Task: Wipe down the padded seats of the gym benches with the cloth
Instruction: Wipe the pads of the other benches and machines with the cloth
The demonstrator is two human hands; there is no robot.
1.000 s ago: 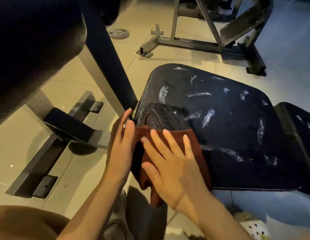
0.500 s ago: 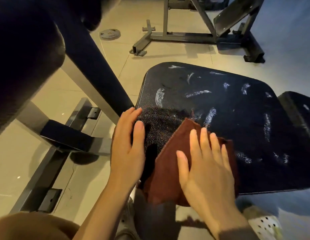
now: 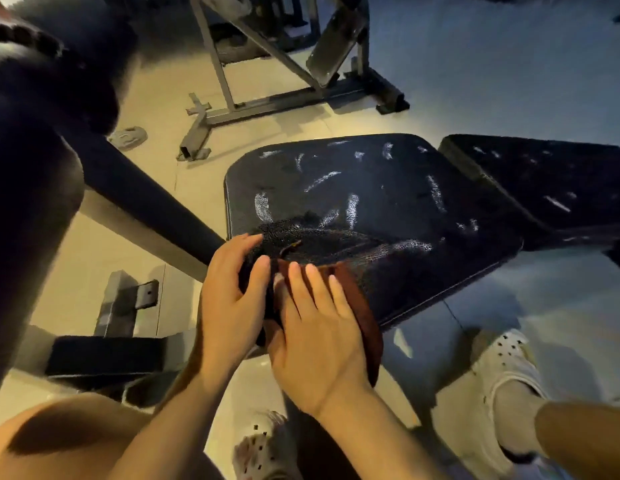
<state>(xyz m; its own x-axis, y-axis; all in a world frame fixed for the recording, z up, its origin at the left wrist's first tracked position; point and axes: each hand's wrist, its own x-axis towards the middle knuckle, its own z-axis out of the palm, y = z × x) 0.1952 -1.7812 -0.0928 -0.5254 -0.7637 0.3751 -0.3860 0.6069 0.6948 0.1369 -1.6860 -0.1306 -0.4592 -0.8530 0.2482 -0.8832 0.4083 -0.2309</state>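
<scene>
Bottom of frame: our knees and two white perforated clogs on the tiled floor.

Just above, centre frame: our right hand lay flat on the brown cloth, fingers straight and together, pressing it onto the near left corner of the seat pad. Not a grip, just palm pressure. The cloth hung partly over the pad's near edge, under the palm. Our left hand sat just beside it at the pad's corner, fingers loosely bent over the edge, thumb close to the cloth. Couldn't tell whether it pinched the cloth or only steadied the pad; we read it as relaxed and holding nothing.

Mid frame: the black seat pad was cracked around the near corner and carried pale scuff streaks across its middle and far side. The back pad adjoined it at right, same streaks.

Left of frame: a dark padded roller and its sloped frame, blurred. Upper centre: another bench frame and a small weight plate on the floor.

Step in hand, our judgement: wiping this seat, working the near corner only. Most of the pad looked untouched.

Next move calls for a flat-palm push of the cloth away from us and rightward across the streaks, keeping the cloth spread, going easy over the cracked patch so it doesn't snag.
</scene>
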